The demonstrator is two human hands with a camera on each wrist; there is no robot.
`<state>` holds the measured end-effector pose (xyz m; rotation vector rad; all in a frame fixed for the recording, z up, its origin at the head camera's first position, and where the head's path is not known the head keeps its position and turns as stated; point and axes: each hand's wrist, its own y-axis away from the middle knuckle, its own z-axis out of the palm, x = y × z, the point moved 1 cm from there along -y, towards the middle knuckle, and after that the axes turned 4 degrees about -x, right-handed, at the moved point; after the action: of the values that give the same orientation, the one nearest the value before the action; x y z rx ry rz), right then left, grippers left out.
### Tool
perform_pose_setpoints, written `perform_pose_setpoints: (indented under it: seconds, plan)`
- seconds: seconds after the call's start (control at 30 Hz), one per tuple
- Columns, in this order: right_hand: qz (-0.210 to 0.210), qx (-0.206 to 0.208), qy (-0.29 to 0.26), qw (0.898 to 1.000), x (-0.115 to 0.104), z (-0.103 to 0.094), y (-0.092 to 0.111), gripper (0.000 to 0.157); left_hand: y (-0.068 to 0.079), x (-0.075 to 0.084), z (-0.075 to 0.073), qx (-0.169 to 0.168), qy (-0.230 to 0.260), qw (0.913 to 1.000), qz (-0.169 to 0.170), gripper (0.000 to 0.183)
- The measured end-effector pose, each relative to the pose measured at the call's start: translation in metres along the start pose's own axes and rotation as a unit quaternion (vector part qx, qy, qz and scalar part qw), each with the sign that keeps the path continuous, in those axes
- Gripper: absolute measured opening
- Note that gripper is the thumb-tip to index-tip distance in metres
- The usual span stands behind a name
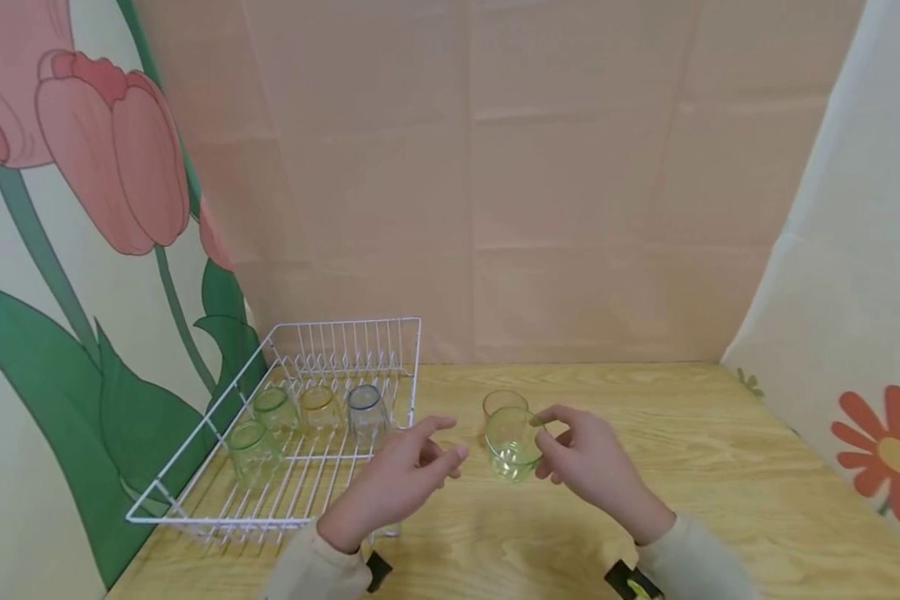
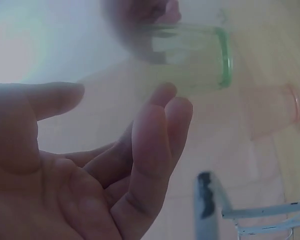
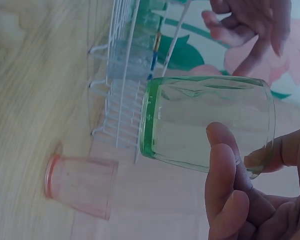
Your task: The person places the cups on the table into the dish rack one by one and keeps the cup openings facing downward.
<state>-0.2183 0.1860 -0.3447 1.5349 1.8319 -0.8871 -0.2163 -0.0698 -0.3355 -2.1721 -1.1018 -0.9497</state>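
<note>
At the bottom of the head view, left of centre, I wear a long pale cream sleeve (image 1: pixel 318 571) that ends at my wrist; the matching right sleeve (image 1: pixel 696 560) lies right of centre. Beside the left cuff shows a small black block (image 1: pixel 378 571), and beside the right a black piece (image 1: pixel 619 575) marked with yellow. My fingers (image 2: pixel 151 142) are bare, creased at the joints.

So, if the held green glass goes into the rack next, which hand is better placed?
Left hand, probably: it is empty and nearer the white rack. The right hand grips the green glass but is farther off, so a handover would likely come first.
</note>
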Motion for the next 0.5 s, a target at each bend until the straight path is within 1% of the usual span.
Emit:
perform_pose_setpoints:
  seconds: [0.17,0.27,0.37,0.5]
  plan:
    - [-0.005,-0.009,-0.004,1.000,-0.007,0.011,0.007,0.032,-0.001,0.000,0.004,-0.036,0.039,0.9984,-0.020,0.057]
    - [-0.015,-0.017,-0.010,1.000,-0.008,0.016,0.011,0.032,-0.001,0.000,0.007,-0.057,0.053,0.9966,-0.028,0.058]
    - [-0.028,-0.028,-0.022,0.999,-0.010,0.019,0.013,0.033,-0.001,0.000,0.009,-0.071,0.059,0.9952,-0.033,0.058]
    - [-0.036,-0.039,-0.035,0.998,-0.013,0.021,0.013,0.036,-0.002,-0.002,0.009,-0.078,0.058,0.9946,-0.036,0.056]
